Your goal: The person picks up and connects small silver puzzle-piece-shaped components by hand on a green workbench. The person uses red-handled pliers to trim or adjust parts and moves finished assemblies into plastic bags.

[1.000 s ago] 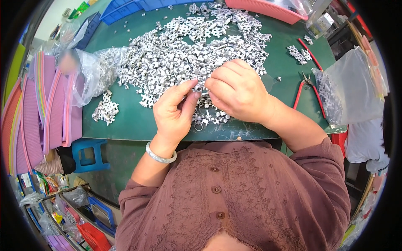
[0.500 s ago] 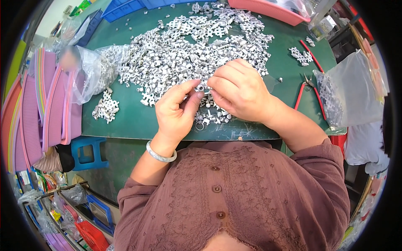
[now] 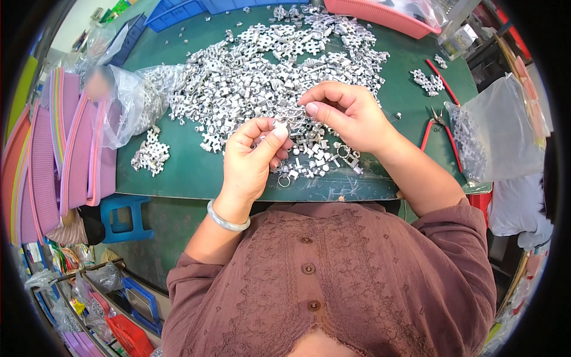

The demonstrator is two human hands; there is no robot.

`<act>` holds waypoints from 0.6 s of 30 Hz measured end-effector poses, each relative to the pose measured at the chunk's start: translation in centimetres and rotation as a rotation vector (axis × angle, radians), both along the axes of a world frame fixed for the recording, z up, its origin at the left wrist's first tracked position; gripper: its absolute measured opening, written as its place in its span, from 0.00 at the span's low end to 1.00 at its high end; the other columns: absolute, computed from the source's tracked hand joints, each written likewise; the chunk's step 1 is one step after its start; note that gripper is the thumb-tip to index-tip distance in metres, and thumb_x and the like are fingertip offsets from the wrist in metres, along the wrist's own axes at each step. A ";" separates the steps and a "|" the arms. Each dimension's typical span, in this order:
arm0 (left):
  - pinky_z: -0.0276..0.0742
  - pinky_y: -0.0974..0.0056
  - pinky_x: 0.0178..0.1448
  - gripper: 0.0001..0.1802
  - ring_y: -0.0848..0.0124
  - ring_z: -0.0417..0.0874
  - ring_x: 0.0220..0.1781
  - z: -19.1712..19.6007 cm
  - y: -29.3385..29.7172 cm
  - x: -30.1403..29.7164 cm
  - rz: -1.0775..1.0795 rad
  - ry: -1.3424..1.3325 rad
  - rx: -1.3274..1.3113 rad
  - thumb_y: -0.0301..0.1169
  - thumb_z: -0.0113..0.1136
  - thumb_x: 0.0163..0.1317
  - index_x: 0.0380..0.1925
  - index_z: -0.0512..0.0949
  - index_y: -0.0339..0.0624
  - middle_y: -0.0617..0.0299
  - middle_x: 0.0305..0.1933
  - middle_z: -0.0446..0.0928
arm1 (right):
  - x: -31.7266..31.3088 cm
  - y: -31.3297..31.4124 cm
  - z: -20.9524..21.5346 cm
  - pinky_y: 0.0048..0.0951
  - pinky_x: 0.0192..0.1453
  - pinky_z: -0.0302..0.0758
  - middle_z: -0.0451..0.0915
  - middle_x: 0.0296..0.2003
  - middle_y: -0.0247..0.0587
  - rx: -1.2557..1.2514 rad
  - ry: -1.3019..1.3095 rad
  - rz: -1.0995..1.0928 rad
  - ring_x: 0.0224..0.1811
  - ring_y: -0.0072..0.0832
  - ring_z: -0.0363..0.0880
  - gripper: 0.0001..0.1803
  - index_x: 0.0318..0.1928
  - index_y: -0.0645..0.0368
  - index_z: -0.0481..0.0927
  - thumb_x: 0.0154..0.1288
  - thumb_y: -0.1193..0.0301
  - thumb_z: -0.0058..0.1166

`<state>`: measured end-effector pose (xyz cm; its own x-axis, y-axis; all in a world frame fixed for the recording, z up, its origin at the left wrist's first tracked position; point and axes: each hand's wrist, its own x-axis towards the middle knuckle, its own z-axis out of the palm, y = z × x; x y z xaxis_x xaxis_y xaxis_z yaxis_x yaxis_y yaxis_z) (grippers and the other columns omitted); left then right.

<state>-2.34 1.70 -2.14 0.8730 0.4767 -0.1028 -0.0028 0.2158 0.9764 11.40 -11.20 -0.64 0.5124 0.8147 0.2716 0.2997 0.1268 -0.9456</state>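
Note:
A large heap of small silvery metal castings (image 3: 267, 77) covers the green table (image 3: 178, 172). My left hand (image 3: 253, 160) pinches one small silvery metal piece (image 3: 279, 127) between thumb and fingers, just above the near edge of the heap. My right hand (image 3: 348, 113) is close beside it, thumb and forefinger closed on the other end of the same cluster of metal. A pale bangle (image 3: 226, 219) circles my left wrist. Loose broken-off bits and a small ring (image 3: 284, 179) lie under my hands.
Red-handled pliers (image 3: 433, 122) lie right of my right hand. A clear plastic bag (image 3: 496, 134) of parts stands at the right edge, another bag (image 3: 128, 101) at the left. Stacked pink trays (image 3: 56, 154) stand at left, a pink basket (image 3: 386, 12) and blue crates (image 3: 178, 9) at the back.
Both hands stay together over the near edge of the heap; the fingers have shifted slightly on the small metal piece.

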 end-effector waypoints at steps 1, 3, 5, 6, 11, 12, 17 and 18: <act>0.65 0.79 0.24 0.06 0.81 0.73 0.22 -0.1 0.0 0.0 -0.019 0.002 -0.081 0.29 0.56 0.57 0.33 0.73 0.40 0.63 0.25 0.76 | 0.1 0.0 -0.1 0.17 0.31 0.67 0.74 0.25 0.29 -0.040 0.123 0.023 0.27 0.13 0.68 0.07 0.36 0.63 0.77 0.58 0.74 0.50; 0.65 0.80 0.23 0.06 0.81 0.73 0.21 -0.2 0.0 0.0 -0.040 0.005 -0.164 0.30 0.56 0.57 0.32 0.74 0.41 0.63 0.25 0.77 | 0.2 0.1 -0.2 0.16 0.32 0.67 0.74 0.25 0.28 -0.046 0.170 0.041 0.27 0.12 0.68 0.07 0.36 0.63 0.77 0.59 0.73 0.50; 0.66 0.79 0.23 0.05 0.80 0.73 0.22 -0.1 -0.1 -0.1 -0.061 0.039 -0.280 0.30 0.55 0.58 0.32 0.74 0.41 0.62 0.26 0.77 | 0.3 0.1 -0.2 0.16 0.32 0.67 0.74 0.25 0.28 -0.052 0.217 0.056 0.27 0.12 0.68 0.08 0.36 0.63 0.77 0.59 0.73 0.50; 0.66 0.79 0.23 0.05 0.80 0.73 0.22 -0.1 -0.2 -0.1 -0.062 0.040 -0.280 0.30 0.55 0.58 0.32 0.74 0.41 0.62 0.26 0.77 | 0.3 0.2 -0.2 0.16 0.33 0.68 0.74 0.25 0.28 -0.041 0.240 0.059 0.27 0.12 0.68 0.08 0.36 0.63 0.77 0.59 0.72 0.49; 0.67 0.77 0.24 0.05 0.78 0.74 0.22 0.0 -0.3 -0.3 -0.101 0.018 -0.404 0.31 0.52 0.60 0.33 0.74 0.42 0.61 0.27 0.77 | 0.4 0.2 -0.2 0.17 0.34 0.70 0.75 0.26 0.30 -0.023 0.347 0.075 0.28 0.14 0.70 0.09 0.38 0.65 0.76 0.59 0.73 0.51; 0.67 0.77 0.24 0.05 0.78 0.74 0.22 -0.1 -0.3 -0.3 -0.102 0.018 -0.404 0.31 0.52 0.60 0.33 0.74 0.42 0.61 0.27 0.77 | 0.3 0.2 -0.2 0.17 0.34 0.69 0.75 0.26 0.30 -0.025 0.351 0.069 0.27 0.14 0.69 0.09 0.37 0.65 0.76 0.59 0.73 0.51; 0.68 0.75 0.24 0.06 0.77 0.75 0.23 -0.3 -0.4 -0.4 -0.107 0.010 -0.446 0.31 0.51 0.60 0.34 0.74 0.41 0.59 0.28 0.78 | 0.4 0.2 -0.2 0.17 0.32 0.69 0.74 0.25 0.29 -0.040 0.346 0.060 0.26 0.14 0.69 0.08 0.37 0.65 0.77 0.59 0.72 0.51; 0.68 0.75 0.24 0.06 0.77 0.75 0.23 -0.4 -0.4 -0.4 -0.107 0.010 -0.446 0.31 0.51 0.60 0.34 0.74 0.41 0.59 0.28 0.78 | 0.4 0.2 -0.1 0.17 0.32 0.69 0.74 0.25 0.29 -0.044 0.349 0.060 0.26 0.14 0.69 0.08 0.37 0.65 0.77 0.59 0.72 0.51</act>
<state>-2.71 1.31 -2.52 0.9129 0.2907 -0.2864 0.0518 0.6136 0.7879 11.79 -11.00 -0.78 0.5192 0.8530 0.0529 -0.0487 0.0914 -0.9946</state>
